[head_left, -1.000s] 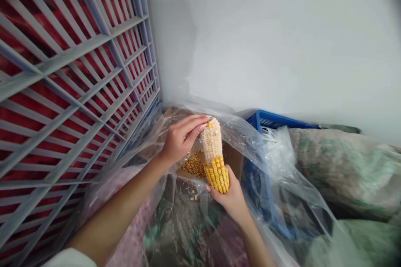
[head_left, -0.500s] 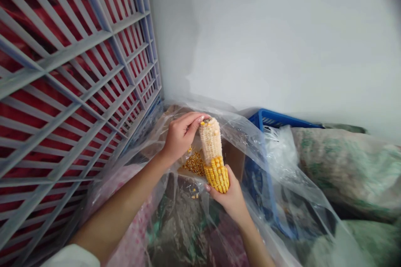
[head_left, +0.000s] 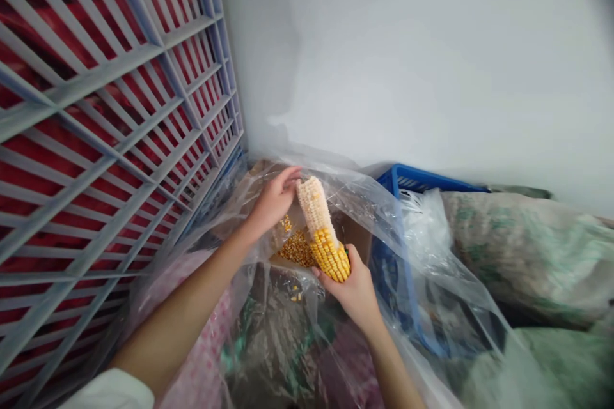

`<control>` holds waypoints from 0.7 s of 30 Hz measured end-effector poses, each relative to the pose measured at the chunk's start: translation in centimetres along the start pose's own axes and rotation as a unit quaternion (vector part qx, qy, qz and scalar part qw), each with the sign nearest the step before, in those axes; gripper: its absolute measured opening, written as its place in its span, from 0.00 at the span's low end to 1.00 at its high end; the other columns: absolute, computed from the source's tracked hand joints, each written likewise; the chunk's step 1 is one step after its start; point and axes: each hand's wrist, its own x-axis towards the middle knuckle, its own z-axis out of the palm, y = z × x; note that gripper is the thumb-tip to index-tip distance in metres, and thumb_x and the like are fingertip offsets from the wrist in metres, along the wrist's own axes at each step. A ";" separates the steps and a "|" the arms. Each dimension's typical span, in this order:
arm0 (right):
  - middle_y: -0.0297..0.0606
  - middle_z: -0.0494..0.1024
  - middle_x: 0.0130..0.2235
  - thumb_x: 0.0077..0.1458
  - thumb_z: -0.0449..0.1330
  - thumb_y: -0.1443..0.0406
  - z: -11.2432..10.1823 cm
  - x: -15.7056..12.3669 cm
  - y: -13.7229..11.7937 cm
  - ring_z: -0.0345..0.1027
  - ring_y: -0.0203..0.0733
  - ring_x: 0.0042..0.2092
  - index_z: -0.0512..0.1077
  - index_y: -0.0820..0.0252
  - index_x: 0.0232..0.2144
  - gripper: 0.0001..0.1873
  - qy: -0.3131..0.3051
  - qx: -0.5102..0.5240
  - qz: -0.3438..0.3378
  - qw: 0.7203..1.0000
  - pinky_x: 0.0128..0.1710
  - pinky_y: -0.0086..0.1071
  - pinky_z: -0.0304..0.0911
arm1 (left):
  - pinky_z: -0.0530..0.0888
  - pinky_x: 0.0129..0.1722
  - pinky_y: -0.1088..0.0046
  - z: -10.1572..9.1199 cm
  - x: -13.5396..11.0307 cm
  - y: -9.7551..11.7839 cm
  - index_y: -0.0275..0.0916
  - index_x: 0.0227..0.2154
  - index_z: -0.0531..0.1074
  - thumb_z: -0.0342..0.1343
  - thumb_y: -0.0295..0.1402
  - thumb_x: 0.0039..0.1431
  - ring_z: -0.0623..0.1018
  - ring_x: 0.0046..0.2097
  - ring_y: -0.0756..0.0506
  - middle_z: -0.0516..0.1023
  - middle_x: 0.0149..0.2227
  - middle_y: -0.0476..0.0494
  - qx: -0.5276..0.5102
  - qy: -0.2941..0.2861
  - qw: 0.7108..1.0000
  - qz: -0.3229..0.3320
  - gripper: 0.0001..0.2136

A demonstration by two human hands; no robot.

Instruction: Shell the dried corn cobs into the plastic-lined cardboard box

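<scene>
A corn cob (head_left: 322,223) leans over a plastic-lined cardboard box (head_left: 361,239). Its upper half is bare and pale apart from a stray kernel, while yellow kernels cover the lower half. My right hand (head_left: 357,284) is wrapped round the yellow lower end. Beside the cob's bare tip is my left hand (head_left: 277,199), fingers stretched out and slightly apart; whether they touch the tip I cannot tell. Loose corn kernels (head_left: 296,249) lie in the box below the cob, and a few more rest on the clear plastic sheet (head_left: 296,294) nearer me.
A tall slatted crate (head_left: 158,51) with red material behind its slats stands at the left. To the right are a blue plastic crate (head_left: 407,281) and a stuffed woven sack (head_left: 518,249). A white wall (head_left: 407,57) rises behind.
My left hand has come off the cob's tip, its fingers loosening and shifting slightly left. The cob now tilts more to the left in my right hand.
</scene>
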 end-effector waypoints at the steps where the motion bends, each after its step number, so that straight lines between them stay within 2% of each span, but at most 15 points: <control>1: 0.28 0.64 0.23 0.38 0.60 0.53 0.0 0.0 0.0 0.55 0.31 0.23 0.57 0.57 0.29 0.21 0.007 -0.010 0.004 1.000 0.22 0.25 0.52 | 0.71 0.42 0.71 0.1 0.0 -0.2 0.37 0.43 0.69 0.48 0.36 0.56 0.74 0.44 0.47 0.74 0.44 0.40 0.028 0.010 1.000 -0.002 0.14; 4: 0.29 0.66 0.24 0.39 0.59 0.52 0.0 0.1 -0.1 0.58 0.33 0.24 0.58 0.57 0.30 0.21 0.028 -0.041 0.025 0.998 0.23 0.26 0.53 | 0.72 0.35 0.73 0.2 -0.7 0.2 0.37 0.43 0.69 0.41 0.42 0.58 0.76 0.37 0.48 0.77 0.37 0.41 0.081 -0.005 0.997 -0.017 0.18; 7: 0.32 0.69 0.27 0.40 0.57 0.52 0.0 0.2 0.1 0.62 0.37 0.26 0.59 0.57 0.32 0.21 0.050 -0.077 0.045 0.995 0.25 0.27 0.55 | 0.71 0.31 0.75 0.2 -1.5 1.3 0.38 0.45 0.68 0.49 0.45 0.52 0.76 0.32 0.48 0.77 0.31 0.44 0.151 -0.042 0.988 -0.013 0.21; 9: 0.33 0.70 0.27 0.39 0.57 0.51 0.1 0.3 0.3 0.63 0.38 0.27 0.59 0.57 0.33 0.21 0.058 -0.094 0.051 0.993 0.25 0.28 0.55 | 0.70 0.31 0.75 0.3 -1.7 1.5 0.38 0.46 0.68 0.50 0.45 0.51 0.76 0.32 0.47 0.78 0.31 0.43 0.180 -0.058 0.982 -0.009 0.22; 12: 0.32 0.69 0.26 0.38 0.57 0.50 0.1 0.5 0.5 0.62 0.37 0.25 0.60 0.58 0.32 0.22 0.062 -0.094 0.054 0.992 0.23 0.27 0.54 | 0.70 0.32 0.75 0.5 -1.3 0.8 0.39 0.48 0.67 0.42 0.40 0.57 0.76 0.31 0.49 0.78 0.34 0.44 0.154 -0.094 0.984 -0.011 0.20; 15: 0.30 0.67 0.24 0.38 0.57 0.49 0.0 0.6 0.6 0.59 0.35 0.24 0.60 0.58 0.31 0.23 0.062 -0.075 0.060 0.993 0.22 0.27 0.53 | 0.69 0.39 0.73 0.7 -0.9 0.0 0.39 0.48 0.66 0.40 0.36 0.58 0.76 0.38 0.47 0.77 0.39 0.43 0.155 -0.092 0.984 -0.006 0.18; 18: 0.29 0.65 0.22 0.37 0.59 0.49 -0.1 0.7 0.6 0.57 0.34 0.23 0.59 0.58 0.30 0.23 0.057 -0.045 0.069 0.995 0.21 0.26 0.52 | 0.67 0.42 0.70 0.9 -0.9 -0.1 0.38 0.40 0.72 0.40 0.39 0.58 0.74 0.41 0.44 0.76 0.38 0.42 0.147 -0.079 0.986 -0.014 0.18; 21: 0.28 0.65 0.22 0.37 0.60 0.49 -0.1 0.7 0.5 0.57 0.33 0.23 0.58 0.57 0.28 0.23 0.053 -0.013 0.076 0.996 0.22 0.26 0.51 | 0.68 0.35 0.71 1.6 -1.6 0.4 0.37 0.30 0.74 0.38 0.46 0.58 0.75 0.34 0.45 0.76 0.30 0.42 0.063 -0.130 0.987 -0.068 0.23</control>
